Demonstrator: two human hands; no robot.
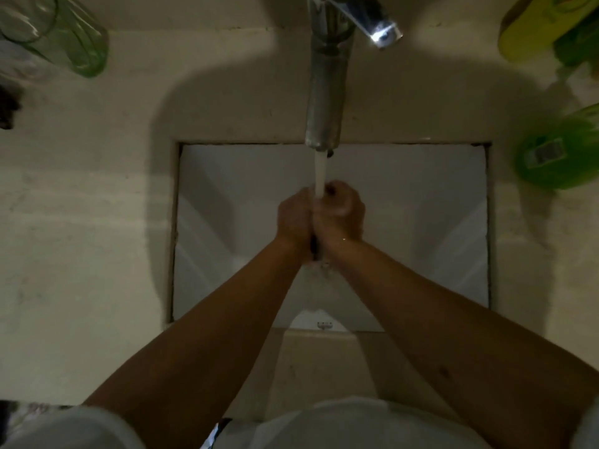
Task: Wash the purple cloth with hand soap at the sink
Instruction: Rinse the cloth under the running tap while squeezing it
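Note:
My left hand [293,218] and my right hand [340,212] are pressed together over the middle of the white square sink [421,196]. A stream of water [320,171] from the metal faucet [325,92] falls right onto them. Only a dark sliver of the purple cloth [313,246] shows between my wrists; the rest is hidden inside both closed hands. Water drips below the hands into the basin.
A clear green cup [64,37] lies on the counter at the back left. Yellow and green bottles [544,24] stand at the back right, and a green round container [554,157] sits right of the sink. The beige counter [81,238] surrounds the basin.

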